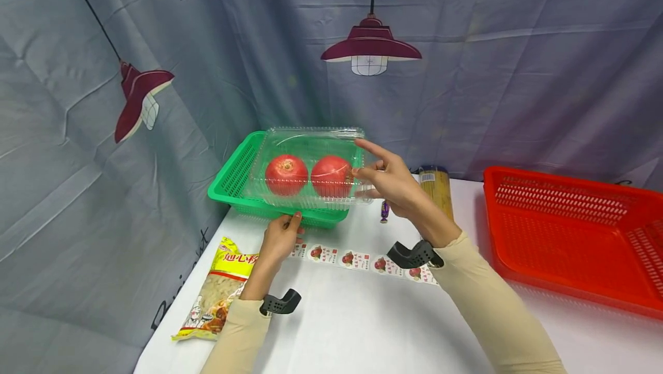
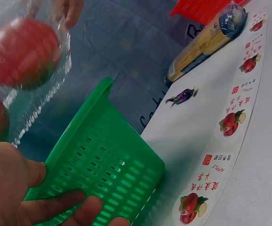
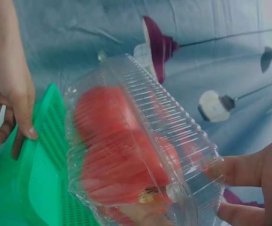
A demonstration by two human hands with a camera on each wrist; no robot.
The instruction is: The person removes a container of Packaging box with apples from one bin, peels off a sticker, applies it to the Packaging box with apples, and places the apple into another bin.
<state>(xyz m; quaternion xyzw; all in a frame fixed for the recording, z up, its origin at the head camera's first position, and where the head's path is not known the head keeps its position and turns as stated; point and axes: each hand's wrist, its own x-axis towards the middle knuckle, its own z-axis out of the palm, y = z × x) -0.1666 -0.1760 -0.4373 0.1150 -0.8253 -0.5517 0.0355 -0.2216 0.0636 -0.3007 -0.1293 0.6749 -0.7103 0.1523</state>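
Observation:
In the head view my right hand (image 1: 393,181) grips the right end of a clear plastic clamshell box (image 1: 311,145). Two round red fruits with crown-like tips, resembling pomegranates (image 1: 286,175), sit side by side inside it. The box is raised over a green perforated basket (image 1: 233,194), covering much of its inside. My left hand (image 1: 279,238) holds that basket's front rim, thumb on top and fingers below against the outer wall (image 2: 114,165), as the left wrist view shows. In the right wrist view, right-hand fingers (image 3: 243,170) press the box's ribbed end.
On the white table, a yellow food bag (image 1: 224,290) lies left of my left forearm. A strip of apple stickers (image 1: 355,260) runs across the middle. Behind it are a purple-wrapped candy (image 1: 385,212) and a noodle pack (image 1: 438,190). A red basket (image 1: 559,241) stands at right, a grey curtain behind.

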